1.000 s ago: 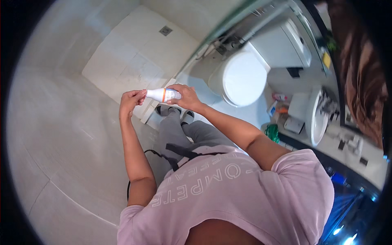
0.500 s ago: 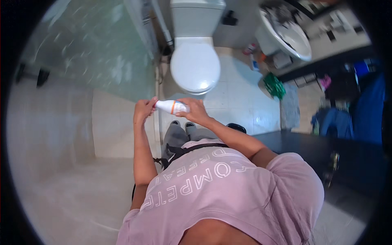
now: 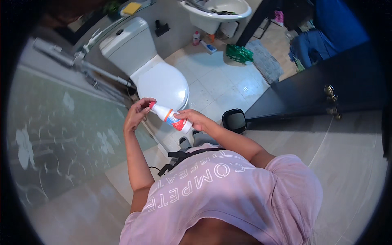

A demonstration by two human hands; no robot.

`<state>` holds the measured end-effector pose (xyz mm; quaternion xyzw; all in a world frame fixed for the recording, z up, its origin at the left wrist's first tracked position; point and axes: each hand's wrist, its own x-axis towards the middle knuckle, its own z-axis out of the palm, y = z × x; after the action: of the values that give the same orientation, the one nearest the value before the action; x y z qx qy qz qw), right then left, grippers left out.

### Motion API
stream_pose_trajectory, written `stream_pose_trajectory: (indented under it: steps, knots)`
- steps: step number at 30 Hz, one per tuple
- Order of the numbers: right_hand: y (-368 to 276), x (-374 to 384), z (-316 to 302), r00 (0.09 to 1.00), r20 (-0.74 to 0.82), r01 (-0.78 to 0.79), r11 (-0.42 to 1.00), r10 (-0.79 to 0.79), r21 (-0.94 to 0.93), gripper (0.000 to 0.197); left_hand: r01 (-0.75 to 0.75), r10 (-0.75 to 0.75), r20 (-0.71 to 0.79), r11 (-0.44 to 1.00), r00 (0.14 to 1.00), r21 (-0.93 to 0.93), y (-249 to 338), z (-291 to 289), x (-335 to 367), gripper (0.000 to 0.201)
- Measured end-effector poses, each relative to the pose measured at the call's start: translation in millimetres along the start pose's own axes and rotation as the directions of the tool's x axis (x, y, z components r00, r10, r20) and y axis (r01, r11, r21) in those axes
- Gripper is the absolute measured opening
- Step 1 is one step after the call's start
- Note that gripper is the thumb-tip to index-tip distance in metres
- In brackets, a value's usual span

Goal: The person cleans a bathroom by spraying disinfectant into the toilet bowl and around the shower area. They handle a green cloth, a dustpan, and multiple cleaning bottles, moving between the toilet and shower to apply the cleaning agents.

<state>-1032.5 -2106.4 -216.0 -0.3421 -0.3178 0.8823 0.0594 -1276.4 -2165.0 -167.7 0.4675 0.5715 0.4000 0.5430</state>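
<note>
A white plastic bottle [image 3: 168,115] with a red cap, an orange band and a blue-and-red label lies tilted in front of my body, above my feet. My right hand [image 3: 195,119] is wrapped round its lower end, thumb on the label. At the other end, the fingers of my left hand [image 3: 136,114] are closed on the red cap [image 3: 152,105]. The cap still sits at the bottle's neck. Just beyond both hands is the white toilet [image 3: 163,83] with its lid down.
A frosted glass panel [image 3: 73,139] stands on the left. Right of my feet is a black bin [image 3: 234,121], beside a dark door [image 3: 302,90] with a brass handle. Farther off are a green bundle [image 3: 239,53], a grey mat [image 3: 262,61] and a white sink [image 3: 220,18].
My view has swung left, so the toilet appears tilted and more of the door shows. The bottle has turned, baring its label and red cap. Both hands stay on it.
</note>
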Motion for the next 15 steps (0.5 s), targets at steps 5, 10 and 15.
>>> stream_pose_trajectory:
  steps: [5,10,15]
  knots:
    - [-25,-4,-25,0.953,-0.12,0.274,0.961,-0.277,-0.043,0.047,-0.023,0.047,0.177,0.991,0.983,-0.133,44,6,73,0.022]
    - [-57,-27,-79,0.845,-0.344,0.412,0.909,-0.409,-0.067,0.048,0.029,-0.002,0.242,0.994,0.97,-0.108,58,60,179,0.018]
    - [-102,-45,-138,0.694,-0.477,0.513,0.835,-0.539,-0.197,0.046,0.101,-0.137,0.29,0.986,0.947,0.135,80,100,280,0.029]
